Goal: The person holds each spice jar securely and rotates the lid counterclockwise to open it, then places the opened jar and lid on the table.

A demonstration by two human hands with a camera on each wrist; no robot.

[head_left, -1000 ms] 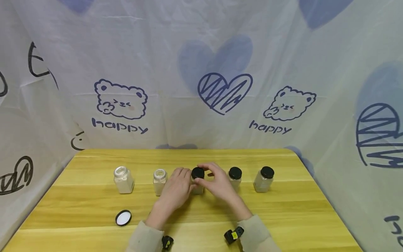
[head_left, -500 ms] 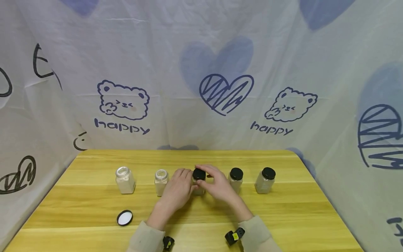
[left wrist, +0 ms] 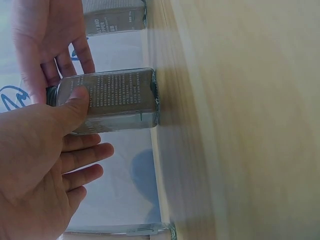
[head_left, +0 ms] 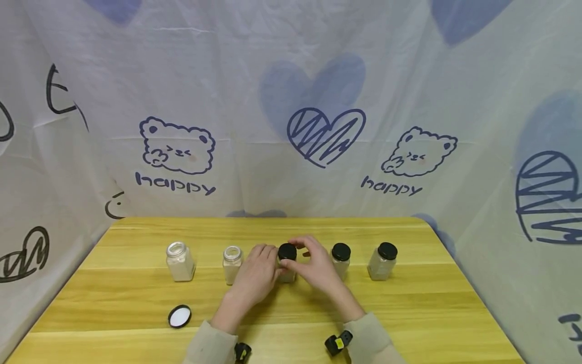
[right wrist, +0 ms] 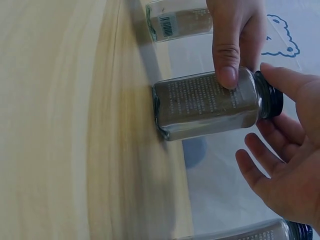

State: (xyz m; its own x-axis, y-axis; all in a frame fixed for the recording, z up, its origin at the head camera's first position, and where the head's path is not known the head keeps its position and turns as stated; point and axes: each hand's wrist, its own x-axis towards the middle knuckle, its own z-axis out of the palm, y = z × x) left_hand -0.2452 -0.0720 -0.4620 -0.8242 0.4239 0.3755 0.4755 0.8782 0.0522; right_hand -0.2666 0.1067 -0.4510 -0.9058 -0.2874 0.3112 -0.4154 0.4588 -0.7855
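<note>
A square glass spice jar (right wrist: 205, 102) with grey-brown powder and a printed label stands upright mid-row. In the left wrist view, my left hand (left wrist: 35, 155) grips its body, thumb across the label, the other fingers behind. My right hand (head_left: 318, 264) holds the jar's black screw lid (head_left: 287, 251) between thumb and index finger; its other fingers spread beside the jar in the right wrist view. The lid sits on the jar's neck. Left of my left hand (head_left: 255, 273) stand a lidless jar (head_left: 232, 268) and, further out, another lidless jar (head_left: 180, 265).
To the right stand a black-lidded jar (head_left: 340, 255), partly behind my right hand, and another lidded jar (head_left: 382, 263) beyond. A loose black lid (head_left: 179, 316) lies white inside up on the wooden table (head_left: 432, 313), front left. A printed white cloth (head_left: 254, 167) hangs behind.
My right thumb and index finger have shifted round the lid, first one way, then back. My left hand keeps its grip on the jar. The other jars and the loose lid stay put.
</note>
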